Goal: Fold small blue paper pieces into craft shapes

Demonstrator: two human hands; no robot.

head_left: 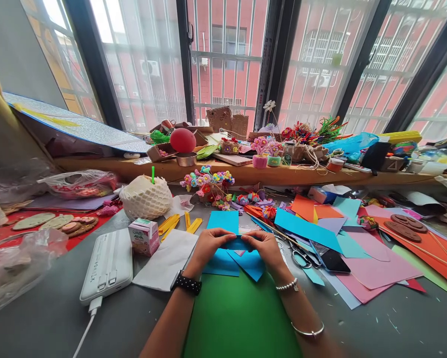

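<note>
Green sheet (241,318): nearest, spread over the counter (368,333), leaving working room in front.
Blue paper piece (237,243): raised above blue sheets (220,266), in the grip of left hand (212,244) and right hand (262,247), pinched at both ends.
Folding: apparently the step; creasing calls for even pressure.
Edges: scissors (308,256) right of the right hand, white sheet (163,261) by the left.
</note>
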